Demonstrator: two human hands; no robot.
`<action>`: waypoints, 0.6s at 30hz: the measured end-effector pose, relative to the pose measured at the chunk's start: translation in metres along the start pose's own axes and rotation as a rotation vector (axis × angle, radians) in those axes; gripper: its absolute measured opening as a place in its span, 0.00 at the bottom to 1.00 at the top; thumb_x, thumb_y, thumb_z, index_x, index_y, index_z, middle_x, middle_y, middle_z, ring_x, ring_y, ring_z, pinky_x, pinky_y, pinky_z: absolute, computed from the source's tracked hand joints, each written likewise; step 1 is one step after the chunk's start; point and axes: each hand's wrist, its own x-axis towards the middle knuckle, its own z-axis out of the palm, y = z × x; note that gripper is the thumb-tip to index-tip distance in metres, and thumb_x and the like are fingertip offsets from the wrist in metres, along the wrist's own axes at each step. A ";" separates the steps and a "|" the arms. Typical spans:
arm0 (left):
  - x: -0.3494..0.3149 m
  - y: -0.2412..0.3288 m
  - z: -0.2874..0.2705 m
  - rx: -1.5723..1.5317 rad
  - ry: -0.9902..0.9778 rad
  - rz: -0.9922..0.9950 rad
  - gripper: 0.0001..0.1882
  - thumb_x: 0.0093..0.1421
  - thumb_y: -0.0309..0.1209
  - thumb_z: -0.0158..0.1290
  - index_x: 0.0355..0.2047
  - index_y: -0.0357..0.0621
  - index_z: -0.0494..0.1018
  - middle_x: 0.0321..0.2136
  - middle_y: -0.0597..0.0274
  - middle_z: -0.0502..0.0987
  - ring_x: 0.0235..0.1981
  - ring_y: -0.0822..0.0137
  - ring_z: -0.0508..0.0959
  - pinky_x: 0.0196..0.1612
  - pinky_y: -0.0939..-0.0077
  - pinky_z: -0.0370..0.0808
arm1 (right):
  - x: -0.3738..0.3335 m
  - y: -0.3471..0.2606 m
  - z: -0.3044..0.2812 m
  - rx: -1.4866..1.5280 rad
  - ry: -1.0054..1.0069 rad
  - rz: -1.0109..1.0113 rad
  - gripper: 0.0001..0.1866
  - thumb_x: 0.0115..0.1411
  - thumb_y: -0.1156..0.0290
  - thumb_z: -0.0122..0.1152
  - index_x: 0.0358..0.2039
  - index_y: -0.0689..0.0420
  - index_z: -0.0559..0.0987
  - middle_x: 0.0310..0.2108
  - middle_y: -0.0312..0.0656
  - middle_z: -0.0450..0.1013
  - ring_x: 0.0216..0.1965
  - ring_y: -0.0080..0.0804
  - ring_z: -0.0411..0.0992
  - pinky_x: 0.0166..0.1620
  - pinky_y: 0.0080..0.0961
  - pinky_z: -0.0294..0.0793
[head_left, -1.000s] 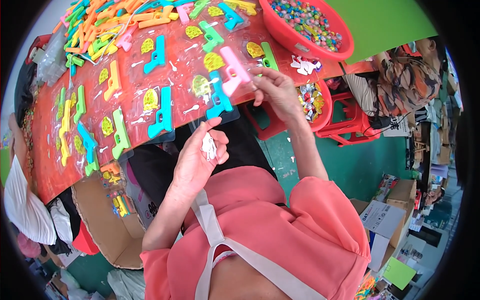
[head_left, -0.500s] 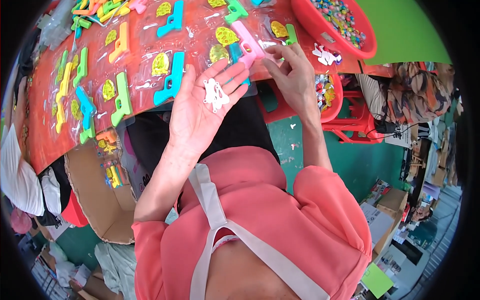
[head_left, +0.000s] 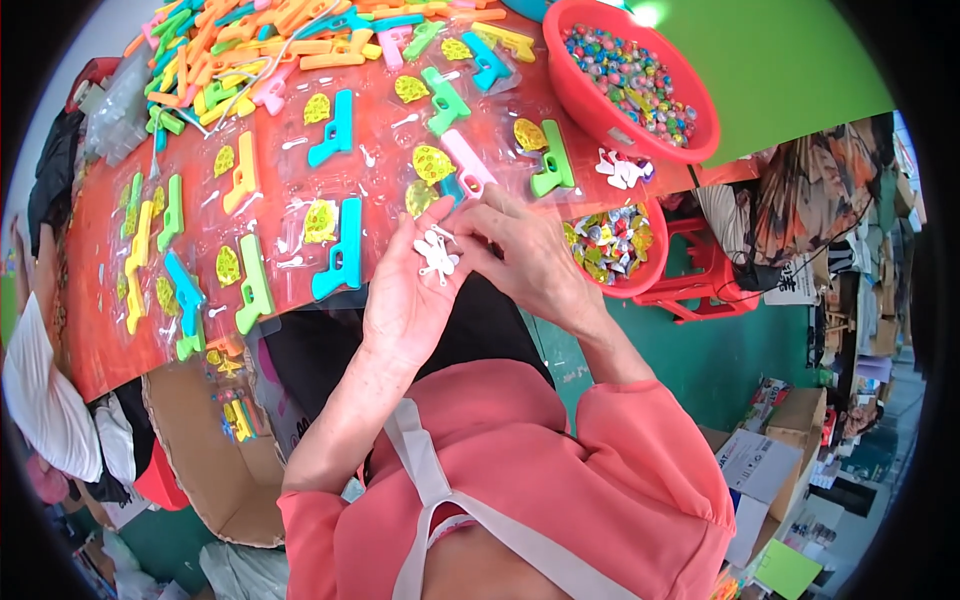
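Observation:
My left hand (head_left: 400, 305) is palm up at the table's near edge, fingers slightly curled, holding a small heap of white plastic pieces (head_left: 436, 256). Reaching over that palm from the right, my right hand (head_left: 530, 255) has its thumb and fingers pinched at a white piece; the fingertips are partly hidden. Just beyond both hands lies a pink toy gun (head_left: 468, 163), with a yellow openwork plastic disc (head_left: 432, 164) beside it. A blue toy gun (head_left: 341, 252) is left of my left hand. A green toy gun (head_left: 553, 160) sits beyond my right hand.
Clear plastic trays with toy guns cover the red table (head_left: 95, 330). A heap of toy guns (head_left: 270, 50) is at the back. A red basin of colourful balls (head_left: 640, 90) stands far right, above a smaller red basin (head_left: 612, 245) of shiny wrapped pieces and a red stool (head_left: 700, 275).
My right hand has come left and down from beside the green toy gun to the white pieces in my left palm. My left fingers have curled more. The view now takes in more of the table.

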 end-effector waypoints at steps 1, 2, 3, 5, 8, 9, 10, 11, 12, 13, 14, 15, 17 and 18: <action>0.003 0.001 -0.005 -0.002 0.003 -0.011 0.25 0.71 0.44 0.37 0.55 0.33 0.63 0.49 0.49 0.72 0.49 0.61 0.74 0.55 0.65 0.70 | 0.001 0.003 -0.002 -0.002 0.000 0.012 0.07 0.53 0.77 0.64 0.33 0.61 0.77 0.29 0.41 0.69 0.29 0.32 0.72 0.32 0.27 0.70; 0.008 0.002 -0.013 -0.035 -0.052 -0.037 0.25 0.71 0.43 0.38 0.55 0.33 0.63 0.49 0.50 0.72 0.49 0.60 0.74 0.57 0.63 0.70 | 0.004 0.008 -0.005 0.056 -0.011 -0.007 0.07 0.54 0.77 0.64 0.33 0.61 0.76 0.29 0.41 0.69 0.29 0.32 0.71 0.32 0.27 0.70; 0.012 0.003 -0.018 -0.064 -0.104 -0.056 0.25 0.71 0.43 0.39 0.55 0.32 0.63 0.48 0.51 0.72 0.50 0.59 0.73 0.58 0.62 0.69 | 0.009 0.016 -0.006 0.122 -0.021 -0.032 0.06 0.54 0.77 0.63 0.33 0.62 0.76 0.28 0.41 0.68 0.29 0.32 0.71 0.31 0.27 0.69; 0.012 0.004 0.006 0.034 0.006 -0.037 0.25 0.71 0.43 0.37 0.56 0.32 0.62 0.51 0.47 0.70 0.55 0.55 0.71 0.63 0.59 0.65 | 0.021 0.044 -0.013 0.080 0.075 -0.038 0.06 0.55 0.75 0.62 0.32 0.61 0.75 0.29 0.43 0.67 0.30 0.38 0.71 0.31 0.31 0.69; 0.013 0.008 0.013 0.102 0.023 -0.043 0.25 0.72 0.42 0.35 0.57 0.31 0.60 0.58 0.38 0.64 0.63 0.49 0.63 0.66 0.56 0.60 | 0.040 0.082 -0.039 -0.077 0.113 -0.031 0.05 0.57 0.76 0.58 0.33 0.62 0.73 0.30 0.45 0.65 0.32 0.44 0.70 0.33 0.33 0.69; 0.012 0.006 0.013 0.105 0.021 -0.046 0.25 0.72 0.42 0.35 0.57 0.31 0.60 0.58 0.38 0.64 0.63 0.49 0.63 0.66 0.56 0.60 | 0.042 0.097 -0.045 -0.151 0.099 -0.065 0.04 0.58 0.79 0.56 0.34 0.63 0.73 0.31 0.44 0.64 0.32 0.42 0.69 0.35 0.30 0.69; 0.014 0.006 0.013 0.067 0.013 -0.060 0.25 0.71 0.41 0.36 0.56 0.30 0.59 0.58 0.36 0.63 0.63 0.46 0.61 0.66 0.55 0.60 | 0.046 0.109 -0.049 -0.164 0.068 -0.080 0.05 0.58 0.79 0.56 0.35 0.63 0.72 0.31 0.45 0.64 0.33 0.44 0.69 0.35 0.32 0.69; 0.015 0.006 0.014 0.030 0.003 -0.073 0.24 0.71 0.39 0.37 0.56 0.29 0.59 0.59 0.34 0.61 0.64 0.44 0.60 0.66 0.53 0.60 | 0.044 0.124 -0.050 -0.180 0.032 -0.109 0.05 0.57 0.78 0.56 0.35 0.61 0.72 0.31 0.46 0.64 0.33 0.47 0.69 0.34 0.36 0.68; 0.015 0.006 0.012 0.002 0.010 -0.081 0.23 0.71 0.36 0.37 0.57 0.28 0.58 0.59 0.34 0.61 0.64 0.43 0.60 0.66 0.53 0.60 | 0.047 0.130 -0.048 -0.191 -0.008 -0.144 0.06 0.56 0.78 0.56 0.35 0.60 0.71 0.31 0.46 0.64 0.34 0.50 0.70 0.33 0.39 0.68; 0.016 0.007 0.012 0.033 0.013 -0.085 0.23 0.71 0.37 0.37 0.57 0.29 0.58 0.59 0.36 0.62 0.63 0.46 0.62 0.66 0.54 0.60 | 0.046 0.133 -0.049 -0.209 -0.039 -0.141 0.07 0.56 0.78 0.56 0.36 0.61 0.71 0.31 0.46 0.64 0.34 0.49 0.70 0.34 0.39 0.68; 0.017 0.008 0.013 0.064 0.014 -0.090 0.23 0.71 0.38 0.37 0.58 0.30 0.58 0.58 0.38 0.63 0.62 0.49 0.63 0.66 0.56 0.60 | 0.049 0.136 -0.049 -0.173 -0.008 -0.134 0.07 0.56 0.78 0.56 0.35 0.61 0.72 0.31 0.46 0.64 0.34 0.49 0.70 0.34 0.39 0.69; 0.018 0.009 0.015 0.040 0.020 -0.104 0.22 0.70 0.35 0.38 0.57 0.30 0.59 0.58 0.36 0.63 0.62 0.48 0.63 0.66 0.56 0.60 | 0.051 0.132 -0.048 -0.132 0.019 -0.125 0.06 0.56 0.78 0.56 0.35 0.61 0.73 0.31 0.46 0.65 0.34 0.48 0.70 0.34 0.38 0.69; 0.020 0.013 0.021 0.097 0.044 -0.076 0.22 0.70 0.36 0.39 0.57 0.31 0.59 0.57 0.39 0.65 0.61 0.51 0.65 0.66 0.56 0.61 | 0.059 0.097 -0.052 0.010 0.029 -0.105 0.06 0.56 0.78 0.60 0.35 0.63 0.76 0.28 0.43 0.65 0.31 0.40 0.70 0.34 0.30 0.69; 0.021 0.013 0.025 0.152 0.066 -0.068 0.22 0.70 0.36 0.39 0.57 0.32 0.60 0.56 0.43 0.67 0.59 0.54 0.67 0.65 0.57 0.62 | 0.060 0.083 -0.052 0.094 0.014 -0.118 0.07 0.55 0.77 0.62 0.35 0.62 0.77 0.27 0.43 0.66 0.30 0.39 0.70 0.33 0.29 0.69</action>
